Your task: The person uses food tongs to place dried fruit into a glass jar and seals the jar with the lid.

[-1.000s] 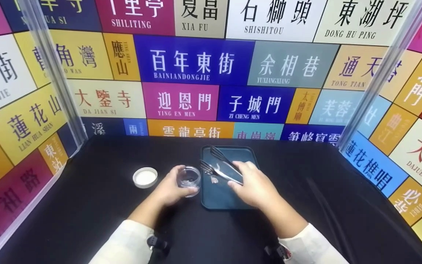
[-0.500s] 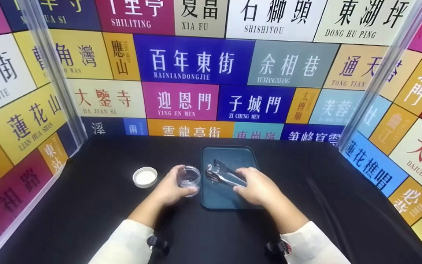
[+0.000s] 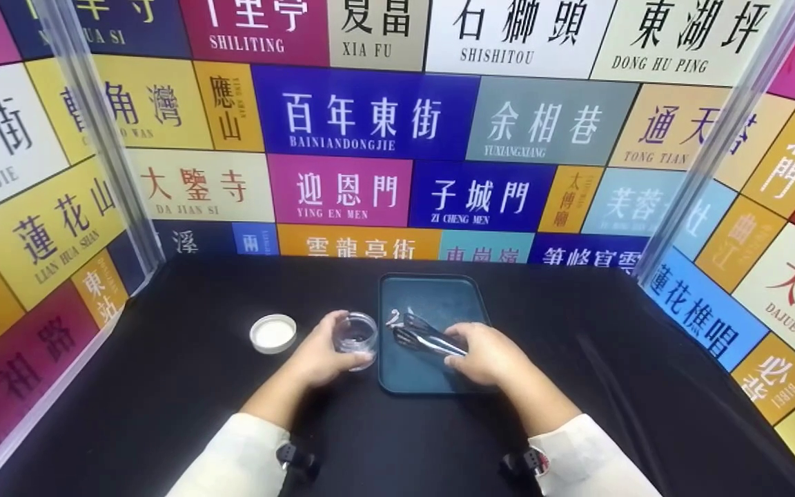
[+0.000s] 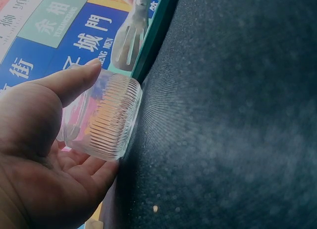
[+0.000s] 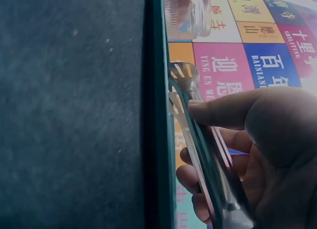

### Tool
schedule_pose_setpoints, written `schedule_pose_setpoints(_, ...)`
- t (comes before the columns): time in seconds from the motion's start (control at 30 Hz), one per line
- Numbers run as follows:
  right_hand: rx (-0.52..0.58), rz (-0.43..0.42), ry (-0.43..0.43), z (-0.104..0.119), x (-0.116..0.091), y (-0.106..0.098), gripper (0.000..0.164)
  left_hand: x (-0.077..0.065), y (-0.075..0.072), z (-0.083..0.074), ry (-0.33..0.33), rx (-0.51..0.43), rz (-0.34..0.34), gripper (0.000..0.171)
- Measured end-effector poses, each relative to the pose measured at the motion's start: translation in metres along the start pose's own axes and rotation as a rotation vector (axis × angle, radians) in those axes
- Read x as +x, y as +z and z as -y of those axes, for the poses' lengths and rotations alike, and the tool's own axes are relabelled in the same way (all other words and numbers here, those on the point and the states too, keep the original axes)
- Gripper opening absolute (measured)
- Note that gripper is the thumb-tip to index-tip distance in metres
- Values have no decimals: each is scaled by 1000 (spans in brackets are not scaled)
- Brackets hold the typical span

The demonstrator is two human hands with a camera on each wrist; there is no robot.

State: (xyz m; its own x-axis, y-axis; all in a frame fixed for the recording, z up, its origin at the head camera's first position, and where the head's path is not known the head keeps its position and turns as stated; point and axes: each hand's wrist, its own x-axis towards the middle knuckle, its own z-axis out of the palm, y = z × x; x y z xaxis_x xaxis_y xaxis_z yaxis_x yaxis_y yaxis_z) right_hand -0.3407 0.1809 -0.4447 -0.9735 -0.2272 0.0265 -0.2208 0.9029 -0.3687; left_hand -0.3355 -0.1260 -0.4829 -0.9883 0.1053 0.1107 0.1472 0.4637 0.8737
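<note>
Wall panels read SHILITING, SHISHITOU, BAINIANDONGJIE, YUXIANGXIANG and YING EN MEN.

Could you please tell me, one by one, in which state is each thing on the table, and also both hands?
Jar: uncovered, mouth up; contents unclear.
Lid: off the jar, lying on the black cloth.
Tongs: heads close together, over the tray.
Tray: lying flat on the cloth.
Pale piece: by the tongs' heads; contact unclear.
Left hand: holding the jar.
Right hand: gripping the tongs.
</note>
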Motion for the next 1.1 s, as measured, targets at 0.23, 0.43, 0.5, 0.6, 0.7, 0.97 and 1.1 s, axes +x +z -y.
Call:
schedule_pose_setpoints(0.23,18,-9,-3,-5,3,1,36,-1,0,0,-4,1,2,100)
schedule_pose_setpoints(0.43,15,-21,-32,-6,1,-3,30,0,-2,0,-11,44,-5,99)
schedule_pose_setpoints(0.5,17,-24,-34,-7,2,-4,30,0,-2,0,-17,55,-6,99)
schedule_pose_setpoints(0.6,14,-24,-29,-8,2,-4,30,0,-2,1,-18,63,-9,99)
schedule_pose_setpoints(0.7,8,-24,-22,-9,3,-4,30,1,-2,1,-21,61,-9,99)
schedule_pose_setpoints(0.97,9,-26,-27,-6,1,-5,29,1,-1,0,-22,59,-5,99)
schedule_pose_setpoints(1.1,7,-34,-41,-6,0,-4,29,1,-1,0,-19,57,-5,99)
